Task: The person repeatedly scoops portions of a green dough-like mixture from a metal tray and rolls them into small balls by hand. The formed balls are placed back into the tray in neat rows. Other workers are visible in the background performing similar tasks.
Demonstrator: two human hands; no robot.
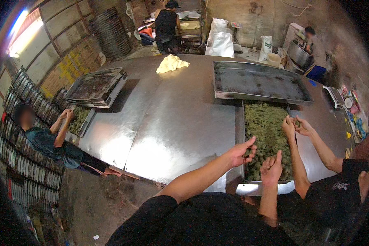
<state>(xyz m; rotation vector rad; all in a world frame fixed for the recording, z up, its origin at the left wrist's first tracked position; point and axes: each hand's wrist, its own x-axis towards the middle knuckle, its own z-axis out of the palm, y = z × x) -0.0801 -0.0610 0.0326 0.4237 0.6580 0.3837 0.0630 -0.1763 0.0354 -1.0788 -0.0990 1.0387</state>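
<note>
A metal tray of crumbly green filling (266,123) lies before me, with rounded lumps of it towards the near end. My left hand (243,153) hovers over the tray's left edge, thumb spread from curled fingers, and nothing shows in it. Just right of it, my right hand (271,169) is raised over the near end, its fingers partly curled; whether it holds a lump is hidden. On the tray's right side a co-worker's two hands (296,125) meet around a small green piece.
A large dark metal tray (261,81) sits beyond the filling. Pale dough (171,64) lies at the metal table's far edge. Stacked trays (95,87) stand left, beside another worker (53,144) handling green lumps. Two more people are at the back, near white sacks (220,41) and a metal bowl (299,55).
</note>
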